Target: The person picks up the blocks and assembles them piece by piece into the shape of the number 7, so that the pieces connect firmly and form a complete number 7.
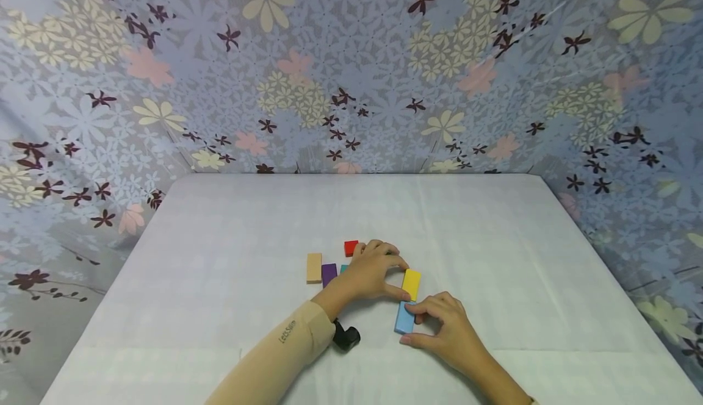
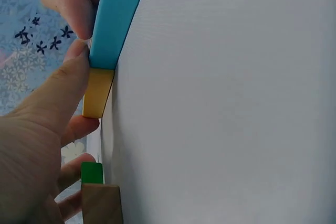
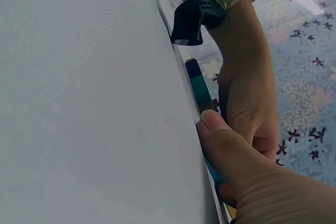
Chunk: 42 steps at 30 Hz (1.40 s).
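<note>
A yellow block [image 1: 411, 284] and a light blue block [image 1: 404, 318] lie end to end on the white table. My left hand [image 1: 373, 274] pinches the yellow block lengthwise, index finger at its far end and thumb near the joint with the blue one. The thumb and index finger of my right hand [image 1: 447, 329] grip the light blue block, with the thumb at its near end. In the left wrist view the blue block [image 2: 118, 19] meets the yellow block [image 2: 98, 94]. The right thumb partly covers the blue block in the right wrist view.
Left of the hands lie a plain wooden block [image 1: 314, 268], a purple block [image 1: 329, 274], a red block [image 1: 351, 247] and a teal block [image 1: 343, 268] partly behind the left hand. A green block [image 2: 92, 172] shows below the left fingers. Flowered cloth [image 1: 351, 75] surrounds the table.
</note>
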### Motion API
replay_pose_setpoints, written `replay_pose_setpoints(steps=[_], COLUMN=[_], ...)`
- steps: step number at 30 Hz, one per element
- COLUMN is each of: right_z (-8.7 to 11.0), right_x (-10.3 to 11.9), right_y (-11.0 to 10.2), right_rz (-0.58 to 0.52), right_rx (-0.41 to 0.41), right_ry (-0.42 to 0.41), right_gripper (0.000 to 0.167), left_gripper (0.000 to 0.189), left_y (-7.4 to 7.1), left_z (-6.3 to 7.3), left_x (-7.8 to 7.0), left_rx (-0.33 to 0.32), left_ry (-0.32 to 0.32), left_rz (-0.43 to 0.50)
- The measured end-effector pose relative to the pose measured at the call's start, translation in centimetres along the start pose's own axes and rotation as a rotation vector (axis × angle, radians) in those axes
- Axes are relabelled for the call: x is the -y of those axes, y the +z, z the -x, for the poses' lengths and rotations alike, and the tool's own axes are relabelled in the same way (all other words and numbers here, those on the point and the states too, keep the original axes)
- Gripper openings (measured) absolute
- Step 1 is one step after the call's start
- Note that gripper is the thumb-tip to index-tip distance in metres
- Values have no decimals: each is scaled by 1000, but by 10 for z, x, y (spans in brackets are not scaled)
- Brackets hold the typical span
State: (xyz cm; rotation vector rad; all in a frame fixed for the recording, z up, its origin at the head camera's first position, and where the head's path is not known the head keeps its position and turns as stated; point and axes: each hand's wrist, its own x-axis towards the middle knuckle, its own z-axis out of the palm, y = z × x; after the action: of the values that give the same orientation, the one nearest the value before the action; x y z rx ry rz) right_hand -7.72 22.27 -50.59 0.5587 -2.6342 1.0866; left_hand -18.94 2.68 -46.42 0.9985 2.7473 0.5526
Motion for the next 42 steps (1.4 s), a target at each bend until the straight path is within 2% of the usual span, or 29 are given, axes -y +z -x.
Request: replay_pose_setpoints(steps=[13, 18, 23, 29, 33, 42], right_z=[0, 1, 0, -1, -2, -3], right_x=[-1, -1, -2, 0, 1, 2], right_y=[2, 3, 3, 1, -1, 0], right_rz=[11, 13, 19, 15, 5, 45], right_rx=[8, 2, -6, 1, 8, 2], right_ry=[17, 10, 2, 32, 48, 45], right_gripper=[48, 48, 48, 48, 48, 44], left_gripper=[52, 64, 69, 70, 73, 75], left_y=[3, 0, -11, -24, -27, -29], left_z=[-2, 4, 18, 45, 56, 75], left_x=[1, 5, 21, 51, 62, 71], left_rx=[45, 29, -57, -139, -130, -90], left_ry=[-28, -37, -47, -133, -159, -190], left_rz=[62, 60, 113, 203, 206, 192])
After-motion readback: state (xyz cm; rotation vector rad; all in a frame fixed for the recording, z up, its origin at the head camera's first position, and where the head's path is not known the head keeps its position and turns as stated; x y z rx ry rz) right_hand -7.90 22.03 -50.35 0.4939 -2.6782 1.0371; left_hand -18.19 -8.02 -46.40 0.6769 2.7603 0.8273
